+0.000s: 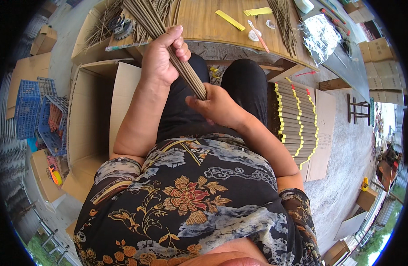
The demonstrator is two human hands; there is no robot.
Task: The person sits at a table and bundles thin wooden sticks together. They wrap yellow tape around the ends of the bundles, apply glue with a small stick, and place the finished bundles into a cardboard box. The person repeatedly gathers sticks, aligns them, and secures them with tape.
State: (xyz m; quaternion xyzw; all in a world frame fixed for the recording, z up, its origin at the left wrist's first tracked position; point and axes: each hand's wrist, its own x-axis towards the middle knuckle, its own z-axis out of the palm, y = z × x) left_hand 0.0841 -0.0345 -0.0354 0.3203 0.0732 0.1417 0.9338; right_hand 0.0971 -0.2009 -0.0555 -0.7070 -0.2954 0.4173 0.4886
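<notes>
My left hand [162,57] is closed around the bundle of brown sticks [187,73], apparently to keep it compact. My right hand [221,106] meets the lower end, seemingly as a backstop; with fingers partly hidden, I cannot tell whether it clamps. The bundle slants above my lap toward the table [197,24]. Yellow strips [230,20] lie there, conveniently flat; yellow-banded bundles [297,119] sit stacked at my right.

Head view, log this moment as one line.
left hand: gripping thin brown stick bundle | right hand: at bundle's near end | person's right: yellow-banded brown bundles, stacked
</notes>
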